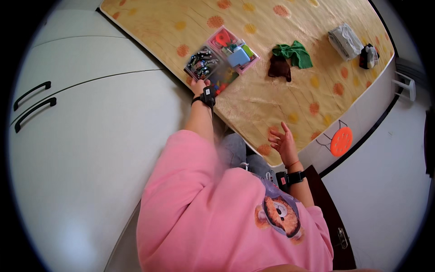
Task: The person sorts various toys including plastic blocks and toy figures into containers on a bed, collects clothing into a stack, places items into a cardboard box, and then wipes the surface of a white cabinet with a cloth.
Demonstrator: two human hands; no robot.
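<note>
My left hand (199, 86) is at the near edge of a clear plastic box (204, 63) filled with small dark and coloured items; its fingers are partly hidden, so whether they grip the box I cannot tell. Beside it, a clear container (222, 81) shows red, blue and yellow pieces. A pink tray (253, 64) behind holds a red-orange item (222, 38), a light blue container (238, 57) and a green item. My right hand (284, 142) is raised with its fingers apart and holds nothing, near the mattress's lower edge.
The patterned mattress (265, 102) carries a green cloth (295, 54), a dark brown cloth (279, 68), a grey-white wrapped bundle (345, 41) and a black-and-white item (369, 56). White cabinets with black handles (35, 114) stand at left. An orange round stool (341, 141) and a white stool (407, 86) are at right.
</note>
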